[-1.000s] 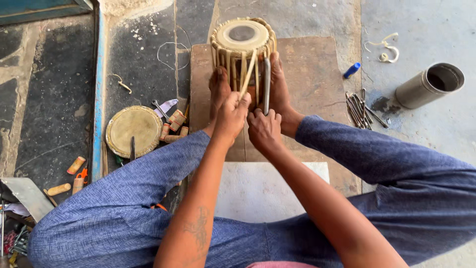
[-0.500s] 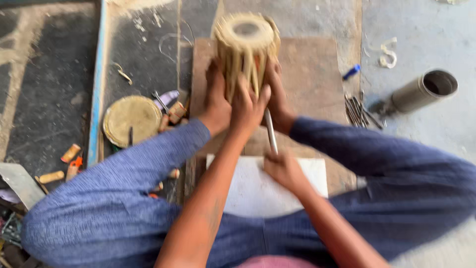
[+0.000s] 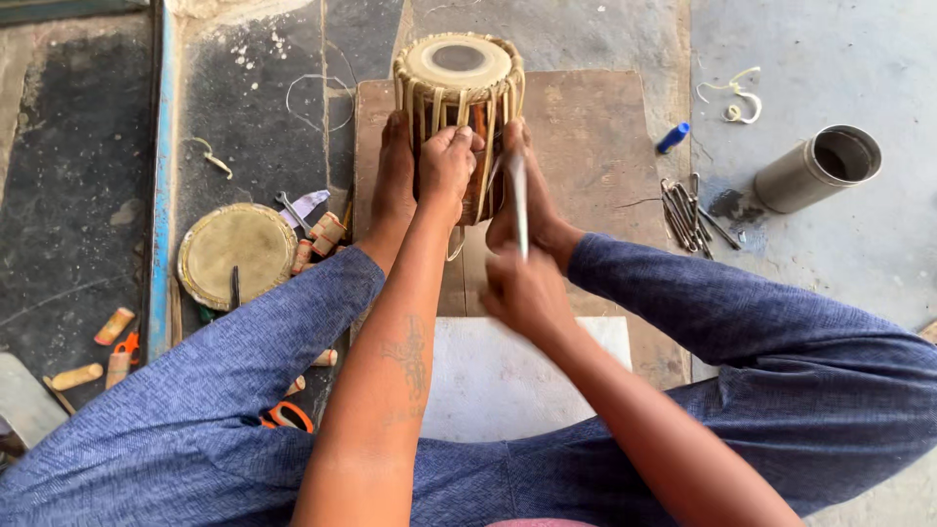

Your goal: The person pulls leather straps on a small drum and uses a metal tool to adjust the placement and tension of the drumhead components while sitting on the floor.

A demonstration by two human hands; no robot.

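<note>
While the left hand (image 3: 447, 161) clamps the upright drum (image 3: 459, 117) by its straps, the right hand's (image 3: 527, 293) grip holds a metal rod (image 3: 518, 200) pointing far, toward the drum's right side.

Grey concrete floor (image 3: 839, 59), dark stained patches, blue strip (image 3: 161, 195) at left; daylight.

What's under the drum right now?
The drum stands on a brown board, clamped between both feet. Left hand grips its lacing; the drum's base and the board beneath are hidden.
</note>
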